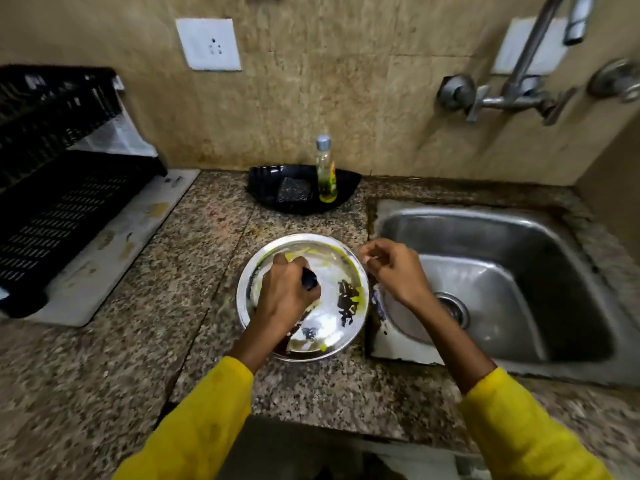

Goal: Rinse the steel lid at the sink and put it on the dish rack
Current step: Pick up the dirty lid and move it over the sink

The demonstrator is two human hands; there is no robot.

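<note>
yellow sleeves frame both forearms reaching forward. left hand [287, 292] is closed round the black knob of the steel lid [332, 271], which lies on the counter [104, 368] beside the sink [519, 244]. right hand [394, 268] hovers loosely curled over the lid's rim, gripping nothing.

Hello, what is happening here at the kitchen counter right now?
A person in yellow sleeves is picking up a dirty steel lid from the granite counter. The left hand grips the lid's black knob; the right hand hovers by the lid's rim, near the sink. The lid carries yellow and dark residue. No water shows at the tap, and the black dish rack waits on the left.
</note>
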